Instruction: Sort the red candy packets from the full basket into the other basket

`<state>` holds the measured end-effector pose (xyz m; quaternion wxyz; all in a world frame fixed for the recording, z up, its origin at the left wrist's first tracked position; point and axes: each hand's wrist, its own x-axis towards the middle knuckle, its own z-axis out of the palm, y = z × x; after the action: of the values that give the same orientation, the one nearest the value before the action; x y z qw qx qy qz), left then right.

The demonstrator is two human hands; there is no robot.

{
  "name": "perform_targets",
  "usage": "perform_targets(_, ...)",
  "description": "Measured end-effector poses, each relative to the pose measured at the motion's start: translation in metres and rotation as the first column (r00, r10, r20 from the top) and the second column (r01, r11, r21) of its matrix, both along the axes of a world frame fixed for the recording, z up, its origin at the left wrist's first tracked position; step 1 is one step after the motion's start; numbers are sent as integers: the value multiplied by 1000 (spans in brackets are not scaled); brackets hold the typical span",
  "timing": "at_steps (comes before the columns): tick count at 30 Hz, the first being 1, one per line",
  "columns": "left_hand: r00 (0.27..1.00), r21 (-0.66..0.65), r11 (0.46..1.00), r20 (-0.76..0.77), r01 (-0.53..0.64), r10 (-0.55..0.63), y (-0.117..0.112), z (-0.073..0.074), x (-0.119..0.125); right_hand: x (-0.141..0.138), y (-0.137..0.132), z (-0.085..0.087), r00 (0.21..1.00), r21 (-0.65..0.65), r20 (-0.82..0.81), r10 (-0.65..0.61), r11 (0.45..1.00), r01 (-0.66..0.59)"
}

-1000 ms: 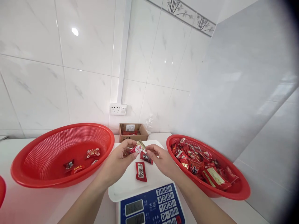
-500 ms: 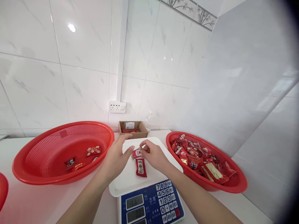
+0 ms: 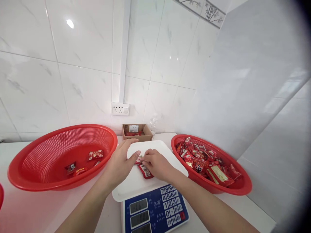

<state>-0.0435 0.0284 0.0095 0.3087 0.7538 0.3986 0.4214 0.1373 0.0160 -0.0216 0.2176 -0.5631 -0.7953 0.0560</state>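
Note:
A pink wrapped candy (image 3: pixel 138 160) lies on the white pan (image 3: pixel 131 186) of a scale. My right hand (image 3: pixel 157 164) is closed with its fingertips pinched at the candy's right end. Just below those fingers is a red wrapped candy (image 3: pixel 146 172) with a white label, lying slanted and partly hidden by my right hand. My left hand (image 3: pixel 122 160) is over the pan's left side, thumb and fingers apart, holding nothing. Its thumb tip is close to the pink candy.
Left stands a red basket (image 3: pixel 31 174) with a few wrapped candies; right, another red basket (image 3: pixel 246 184) holds a pile of packets. The scale's blue keypad panel (image 3: pixel 157 212) faces me. Behind are a cardboard box (image 3: pixel 143 138) and a clear bottle (image 3: pixel 153 124), by the tiled wall.
My right hand has moved slightly left, closing over the candies. The red candy now lies slanted and more covered. My left hand keeps nearly the same pose.

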Motion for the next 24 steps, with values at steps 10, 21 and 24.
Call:
perform_targets(10, 1000, -21, 999, -17, -24, 24, 0, 3, -1, 161, -16, 8, 850, -138, 156, -503, 841, 523)
perform_targets(21, 792, -83, 867, -371, 492, -485, -2, -31, 12, 195, -33, -28, 846, -326, 274, -457, 784, 529)
perform_targets(24, 839, -46, 894, -328, 445, -435, -1, -34, 16, 191, -36, -24, 845, -302, 280, -456, 794, 528)
